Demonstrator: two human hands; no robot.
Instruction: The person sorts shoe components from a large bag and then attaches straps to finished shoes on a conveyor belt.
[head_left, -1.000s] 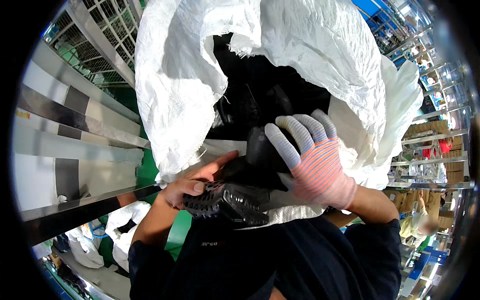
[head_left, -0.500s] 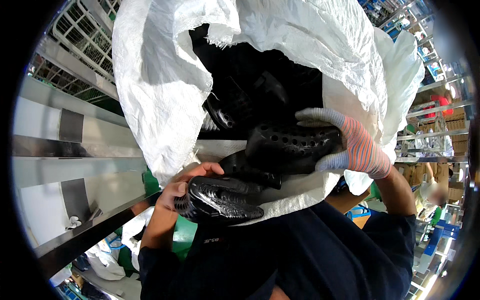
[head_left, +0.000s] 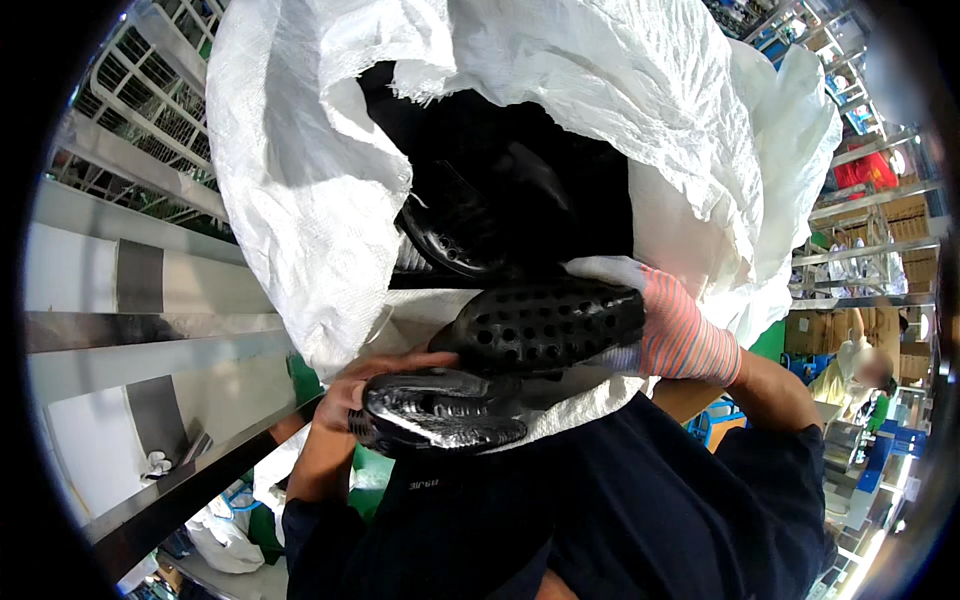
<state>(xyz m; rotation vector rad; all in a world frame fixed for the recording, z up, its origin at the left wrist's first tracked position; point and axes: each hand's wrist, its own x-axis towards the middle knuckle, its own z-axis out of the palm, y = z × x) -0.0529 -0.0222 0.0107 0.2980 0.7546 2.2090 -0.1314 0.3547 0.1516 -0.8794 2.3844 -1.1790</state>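
My bare left hand (head_left: 352, 392) grips a glossy black plastic shoe (head_left: 445, 408) at one end, close to my body. The shoe's hollow opening faces up. In a striped knit glove, my right hand (head_left: 672, 318) is closed round the end of another black shoe (head_left: 550, 325), whose surface is dotted with round holes. Both shoes are over the near rim of a large white woven sack (head_left: 300, 200). The two shoes overlap closely; I cannot tell how firmly they touch. Inside the sack more black shoes (head_left: 455, 225) lie in deep shadow.
To the left runs a pale bench with a metal edge (head_left: 190, 470). White wire racks (head_left: 150, 90) stand beyond it. On the right are metal shelving, cardboard boxes (head_left: 815, 330) and a person (head_left: 850, 375) in the background. White sacks (head_left: 220, 535) lie at lower left.
My right hand has moved left and a little down, bringing its shoe closer to the left one and turning its holed face into view. My left hand keeps its shoe in nearly the same place.
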